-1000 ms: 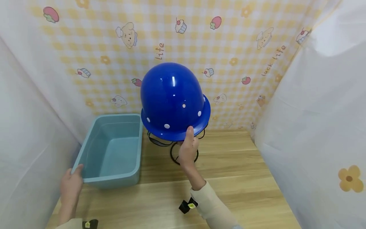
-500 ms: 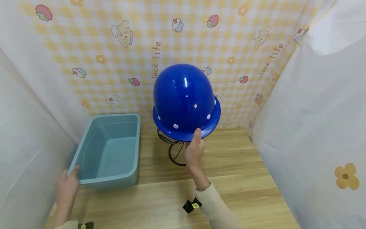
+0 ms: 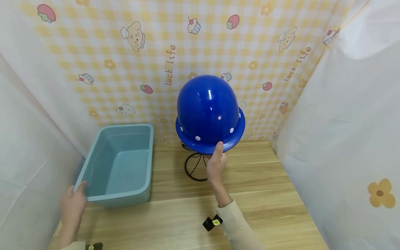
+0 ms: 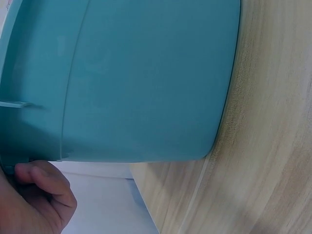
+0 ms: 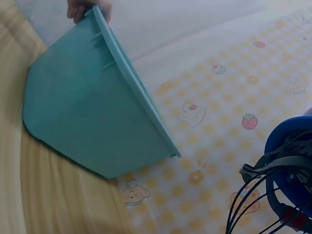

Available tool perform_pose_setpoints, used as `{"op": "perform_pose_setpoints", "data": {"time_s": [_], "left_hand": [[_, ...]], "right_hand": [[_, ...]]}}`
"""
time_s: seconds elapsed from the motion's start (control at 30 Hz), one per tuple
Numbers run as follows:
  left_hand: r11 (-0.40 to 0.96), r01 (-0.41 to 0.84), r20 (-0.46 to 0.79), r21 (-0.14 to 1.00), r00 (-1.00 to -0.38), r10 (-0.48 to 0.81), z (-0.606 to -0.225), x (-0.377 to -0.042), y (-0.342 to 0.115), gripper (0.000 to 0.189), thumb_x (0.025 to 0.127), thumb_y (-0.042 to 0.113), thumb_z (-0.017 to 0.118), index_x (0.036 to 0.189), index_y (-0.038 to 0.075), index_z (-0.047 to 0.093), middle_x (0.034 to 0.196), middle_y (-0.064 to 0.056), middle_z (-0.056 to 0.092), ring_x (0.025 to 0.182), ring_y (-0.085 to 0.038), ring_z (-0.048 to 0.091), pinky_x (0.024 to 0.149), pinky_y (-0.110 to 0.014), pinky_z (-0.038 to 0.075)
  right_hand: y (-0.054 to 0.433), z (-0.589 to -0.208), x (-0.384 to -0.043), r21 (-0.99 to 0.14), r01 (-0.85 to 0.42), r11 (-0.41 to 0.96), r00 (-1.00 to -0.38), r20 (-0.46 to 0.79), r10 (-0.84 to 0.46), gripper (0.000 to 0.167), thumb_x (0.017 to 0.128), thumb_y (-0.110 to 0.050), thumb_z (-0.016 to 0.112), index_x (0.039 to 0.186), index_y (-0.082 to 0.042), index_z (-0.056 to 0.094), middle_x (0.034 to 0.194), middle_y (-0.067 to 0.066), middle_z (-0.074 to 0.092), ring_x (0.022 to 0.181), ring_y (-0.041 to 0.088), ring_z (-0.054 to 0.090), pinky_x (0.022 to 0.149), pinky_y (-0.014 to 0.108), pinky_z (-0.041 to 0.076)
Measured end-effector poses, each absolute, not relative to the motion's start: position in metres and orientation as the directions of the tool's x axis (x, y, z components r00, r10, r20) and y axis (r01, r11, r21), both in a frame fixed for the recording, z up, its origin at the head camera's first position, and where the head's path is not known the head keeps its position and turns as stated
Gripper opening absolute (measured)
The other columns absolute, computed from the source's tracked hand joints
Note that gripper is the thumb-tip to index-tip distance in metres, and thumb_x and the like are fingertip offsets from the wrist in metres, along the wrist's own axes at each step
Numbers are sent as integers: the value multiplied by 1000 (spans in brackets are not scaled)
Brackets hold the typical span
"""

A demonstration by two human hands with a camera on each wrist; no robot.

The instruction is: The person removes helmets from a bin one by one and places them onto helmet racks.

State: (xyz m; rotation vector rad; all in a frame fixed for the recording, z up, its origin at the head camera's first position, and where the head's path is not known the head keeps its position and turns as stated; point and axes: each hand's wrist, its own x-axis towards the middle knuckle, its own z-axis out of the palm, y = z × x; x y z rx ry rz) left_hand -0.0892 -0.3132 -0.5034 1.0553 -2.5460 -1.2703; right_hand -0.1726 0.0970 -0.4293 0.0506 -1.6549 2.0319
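My right hand (image 3: 216,165) grips the front brim of a blue hard hat (image 3: 207,111), thumb on top of the brim, crown upward. Below and behind the hat shows the round base of a black wire stand (image 3: 186,171); its upper part is hidden. In the right wrist view the stand's wires (image 5: 241,200) rise toward the hat's open underside, where dark straps (image 5: 287,162) hang; whether they touch the hat I cannot tell. My left hand (image 3: 73,203) holds the near left corner of a blue-green plastic bin (image 3: 149,166), thumb over its rim. The bin's inside looks bare.
The wooden tabletop (image 3: 259,187) carries the bin at left and the stand at centre back. A yellow checked cloth (image 3: 106,38) with cartoon prints hangs behind it. White sheets (image 3: 337,139) close off both sides.
The hard hat has moved right and slightly down with my right hand, now over the right part of the stand's base. My left hand stays on the bin's corner.
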Motion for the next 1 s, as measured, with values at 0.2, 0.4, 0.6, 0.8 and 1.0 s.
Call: {"op": "perform_pose_setpoints", "data": {"time_s": [0.2,0.4,0.6,0.8,1.0], "left_hand": [[406,-535,-189,741,-746,-638,-505,-90,-311,55,103,58,30,80,8,35,63,-3,33,58,-21,34,56,-38,31],[403,-535,-196,742,-749,-633,-502,-89,-310,56,102,59,29,81,7,35,63,-3,34,57,-22,34,55,-39,31],[390,-542,-211,745,-745,-633,-502,-89,-310,56,102,59,28,83,7,36,65,-4,35,59,-22,35,57,-38,32],[375,-556,-223,742,-732,-644,-504,-91,-309,56,102,58,29,83,7,36,65,-4,35,62,-23,35,60,-38,31],[375,-566,-235,734,-730,-642,-503,-93,-310,56,102,59,27,83,7,36,66,-4,35,61,-23,35,59,-39,32]], "right_hand": [[101,-442,-175,-922,-365,-128,-881,298,368,56,104,-57,34,72,-14,50,52,-9,35,47,6,28,47,24,24],[102,-459,-174,-918,-326,-225,-897,226,380,61,104,-56,36,111,-3,65,77,-5,67,69,3,62,69,20,52],[93,-474,-169,-925,-293,-242,-891,173,419,57,103,-58,37,88,-8,60,68,-6,59,61,4,52,62,19,46],[86,-492,-168,-929,-281,-242,-887,155,435,53,104,-56,36,72,-15,48,57,-6,37,54,7,36,56,23,35],[86,-511,-169,-929,-272,-251,-893,146,426,55,106,-51,37,89,-7,66,72,-5,63,67,5,57,69,24,50]]}}
